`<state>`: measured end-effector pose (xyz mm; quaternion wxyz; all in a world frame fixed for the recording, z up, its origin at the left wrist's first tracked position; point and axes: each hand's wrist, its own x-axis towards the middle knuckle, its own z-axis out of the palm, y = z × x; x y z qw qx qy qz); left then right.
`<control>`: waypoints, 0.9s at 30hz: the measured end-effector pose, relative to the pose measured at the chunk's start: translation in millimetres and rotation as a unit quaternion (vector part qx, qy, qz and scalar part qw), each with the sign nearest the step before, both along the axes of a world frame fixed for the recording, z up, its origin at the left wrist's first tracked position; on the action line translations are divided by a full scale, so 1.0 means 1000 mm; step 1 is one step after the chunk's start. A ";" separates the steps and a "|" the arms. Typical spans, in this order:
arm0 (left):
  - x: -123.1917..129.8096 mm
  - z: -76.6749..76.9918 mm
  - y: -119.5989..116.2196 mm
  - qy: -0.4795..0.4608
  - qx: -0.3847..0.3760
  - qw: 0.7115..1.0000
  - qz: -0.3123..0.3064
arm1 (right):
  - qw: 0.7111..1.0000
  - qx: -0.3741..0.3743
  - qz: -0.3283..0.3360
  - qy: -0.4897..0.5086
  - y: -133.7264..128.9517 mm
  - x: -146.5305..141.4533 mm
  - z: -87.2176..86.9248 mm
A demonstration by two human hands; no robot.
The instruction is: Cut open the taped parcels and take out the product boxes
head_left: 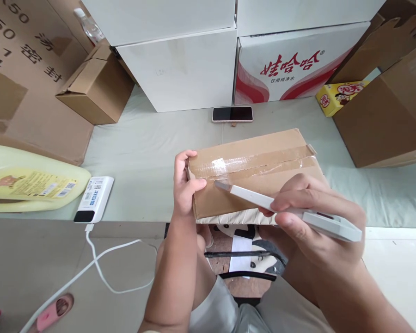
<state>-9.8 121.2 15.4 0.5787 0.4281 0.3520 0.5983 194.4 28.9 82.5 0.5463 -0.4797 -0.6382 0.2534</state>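
A brown cardboard box (260,178) with clear tape along its top seam sits at the table's front edge. My left hand (185,187) grips its left end, thumb on top and fingers round the far corner. In my right hand (319,215) is a white utility knife (253,196), its blade out and pointing left. The blade tip is over the top of the box near my left thumb; whether it touches the cardboard I cannot tell. The tape shows a split line along the seam.
Behind the box lies a phone (232,114), with white cartons (183,69) stacked at the back. A power bank (94,199) with a white cable and a yellow bottle (34,178) lie at left. Cardboard boxes (388,111) stand at both sides.
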 end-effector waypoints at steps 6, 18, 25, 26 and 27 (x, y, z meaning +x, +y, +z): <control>0.000 0.001 -0.001 -0.002 -0.001 1.000 -0.002 | 0.999 0.011 -0.018 -0.038 -0.003 -0.002 0.002; 0.002 0.002 -0.002 0.009 0.014 1.000 0.016 | 0.996 0.034 -0.023 -0.078 0.005 -0.009 0.003; 0.005 0.006 -0.001 0.027 0.002 1.000 0.003 | 0.996 -0.007 -0.019 -0.085 0.013 -0.015 0.009; 0.005 0.007 -0.001 0.032 -0.001 0.999 -0.002 | 0.996 -0.004 -0.007 -0.086 0.015 -0.015 0.010; 0.004 0.008 -0.001 0.037 -0.002 0.999 -0.006 | 0.996 -0.001 0.004 -0.085 0.015 -0.014 0.011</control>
